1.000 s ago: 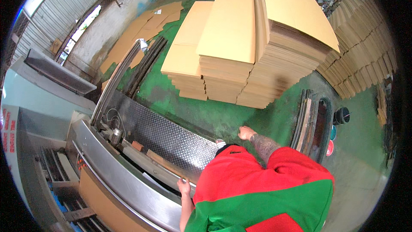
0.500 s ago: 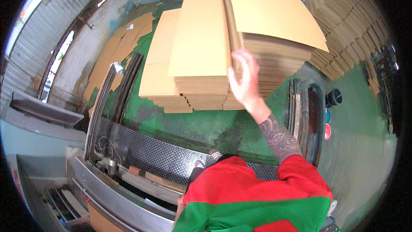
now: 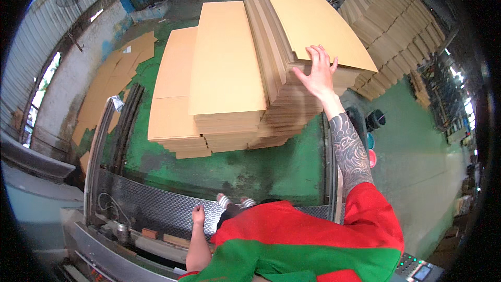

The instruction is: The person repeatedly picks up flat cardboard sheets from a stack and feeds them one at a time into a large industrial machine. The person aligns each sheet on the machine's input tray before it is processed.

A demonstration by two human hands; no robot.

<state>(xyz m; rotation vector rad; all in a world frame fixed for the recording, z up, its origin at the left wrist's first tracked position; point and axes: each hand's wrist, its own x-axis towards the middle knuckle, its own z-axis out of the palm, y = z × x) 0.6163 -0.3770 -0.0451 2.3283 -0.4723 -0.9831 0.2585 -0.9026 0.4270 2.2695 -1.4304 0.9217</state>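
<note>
My right hand [image 3: 317,74] reaches forward to the near edge of the tall stack of cardboard sheets [image 3: 308,13]. Its fingers are spread and rest on the top sheet by the front corner, with the thumb apart to the left; it grips nothing. Low beside my body hangs my left hand [image 3: 198,213], over the tread-plate step, its fingers seemingly curled in and nothing visible in them. Left of the tall stack stands a lower cardboard stack [image 3: 224,57], and beyond that an even lower one [image 3: 172,73].
A metal machine bed [image 3: 115,248] runs along my lower left, next to the tread-plate step [image 3: 151,201]. Flat cardboard pieces [image 3: 112,75] lie on the floor at left. More cardboard piles [image 3: 391,26] stand at far right, with a black bucket [image 3: 376,120] nearer. A control panel [image 3: 420,270] sits lower right.
My right hand has moved from beside the tall stack onto its top sheet's near edge. My left hand has come out into view. The view has shifted right.
</note>
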